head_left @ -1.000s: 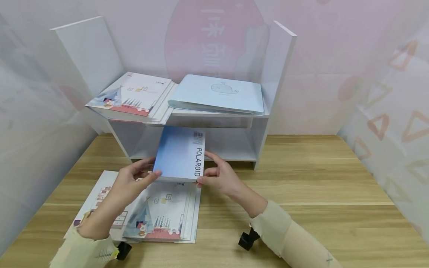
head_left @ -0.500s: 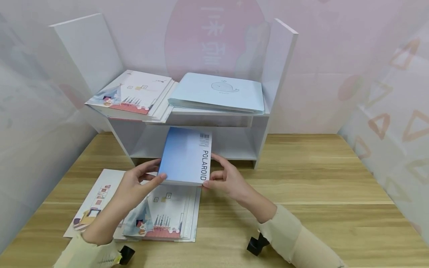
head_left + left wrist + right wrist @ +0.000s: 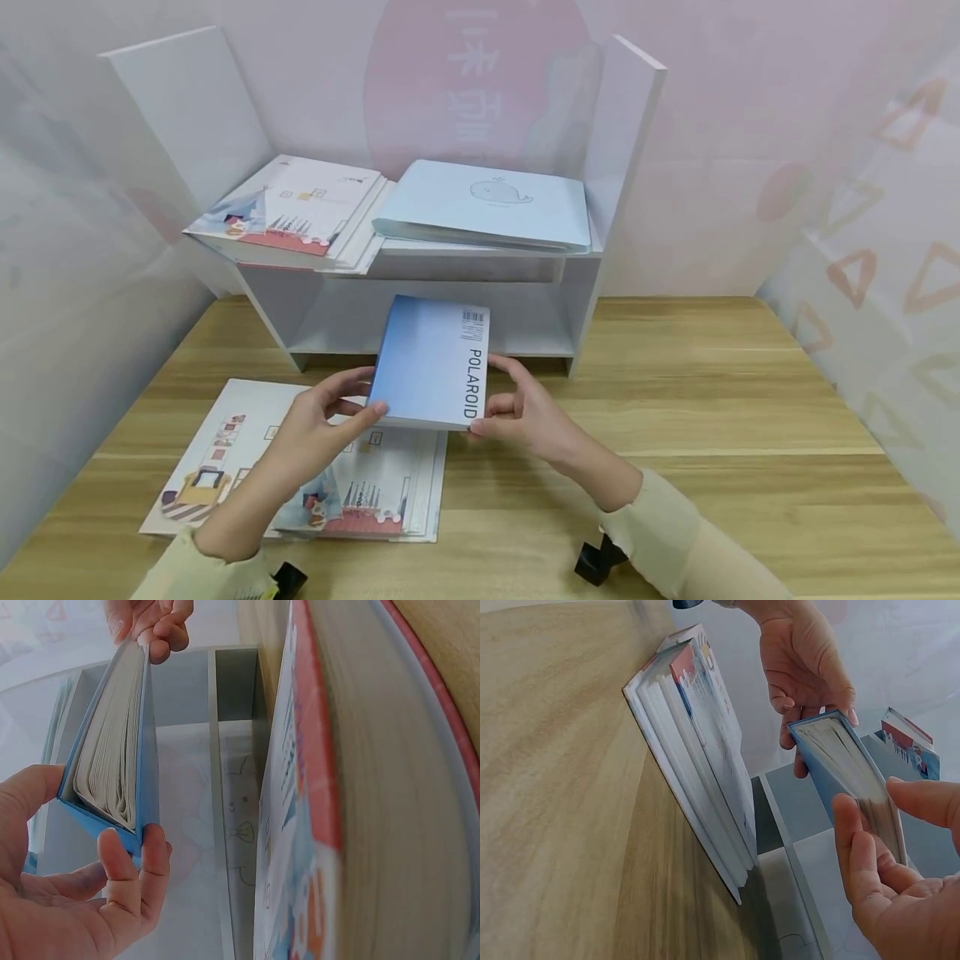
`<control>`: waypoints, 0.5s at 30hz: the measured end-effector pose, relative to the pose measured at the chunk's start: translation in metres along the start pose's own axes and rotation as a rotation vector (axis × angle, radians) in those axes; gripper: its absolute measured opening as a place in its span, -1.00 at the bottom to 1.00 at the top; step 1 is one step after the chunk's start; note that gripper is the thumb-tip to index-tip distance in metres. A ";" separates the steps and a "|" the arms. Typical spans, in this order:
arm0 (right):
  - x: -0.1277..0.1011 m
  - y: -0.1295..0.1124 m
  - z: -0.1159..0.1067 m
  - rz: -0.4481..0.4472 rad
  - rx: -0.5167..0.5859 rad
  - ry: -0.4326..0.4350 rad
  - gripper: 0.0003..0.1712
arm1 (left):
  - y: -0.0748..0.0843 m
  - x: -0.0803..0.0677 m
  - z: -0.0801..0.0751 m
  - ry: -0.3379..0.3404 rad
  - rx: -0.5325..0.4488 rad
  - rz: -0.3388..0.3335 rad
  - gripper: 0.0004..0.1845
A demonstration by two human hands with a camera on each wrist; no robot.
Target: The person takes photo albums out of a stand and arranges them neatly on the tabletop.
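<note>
Both hands pinch one blue Polaroid book (image 3: 435, 362), left hand (image 3: 322, 421) and right hand (image 3: 525, 412), above the desk (image 3: 712, 400) by the shelf (image 3: 450, 325); apparently two books (image 3: 360, 483) lie beneath, two more up top.

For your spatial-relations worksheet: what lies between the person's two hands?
In the head view, the blue Polaroid book lies between the left hand and right hand; both grip its edges above the table.

You hold a blue book (image 3: 431, 360) with a smooth, matt paper cover and rough-cut paper pages. Your wooden table (image 3: 712, 400) shows a smooth, grained, satin finish. The white shelf (image 3: 592, 250) looks like matt laminated board. Your sleeves (image 3: 660, 533) are soft cloth.
</note>
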State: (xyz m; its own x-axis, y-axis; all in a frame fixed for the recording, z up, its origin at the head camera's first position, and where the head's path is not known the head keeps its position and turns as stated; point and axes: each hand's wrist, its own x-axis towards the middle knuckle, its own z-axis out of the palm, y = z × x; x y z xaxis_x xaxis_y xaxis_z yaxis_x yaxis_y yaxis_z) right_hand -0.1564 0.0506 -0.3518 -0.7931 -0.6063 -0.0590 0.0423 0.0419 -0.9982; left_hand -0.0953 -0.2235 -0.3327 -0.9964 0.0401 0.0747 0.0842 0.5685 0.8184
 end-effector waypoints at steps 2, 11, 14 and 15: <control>-0.003 0.001 -0.002 -0.003 -0.008 -0.004 0.02 | 0.001 0.000 0.002 -0.005 0.001 0.012 -0.41; -0.015 0.002 -0.006 0.022 -0.027 -0.004 0.01 | 0.002 -0.002 0.010 -0.055 -0.052 0.025 -0.42; -0.019 0.002 -0.008 0.028 -0.039 -0.004 0.02 | 0.004 -0.003 0.012 -0.059 -0.069 0.032 -0.43; -0.020 0.002 -0.008 0.030 -0.044 -0.005 0.02 | 0.004 -0.003 0.013 -0.061 -0.076 0.031 -0.43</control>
State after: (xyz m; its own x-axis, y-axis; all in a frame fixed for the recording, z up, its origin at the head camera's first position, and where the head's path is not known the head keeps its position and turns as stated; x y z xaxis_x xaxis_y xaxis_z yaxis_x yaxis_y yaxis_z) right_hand -0.1452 0.0693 -0.3523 -0.7886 -0.6083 -0.0894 0.0391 0.0955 -0.9947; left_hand -0.0918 -0.2106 -0.3370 -0.9918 0.1081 0.0682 0.1137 0.5020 0.8573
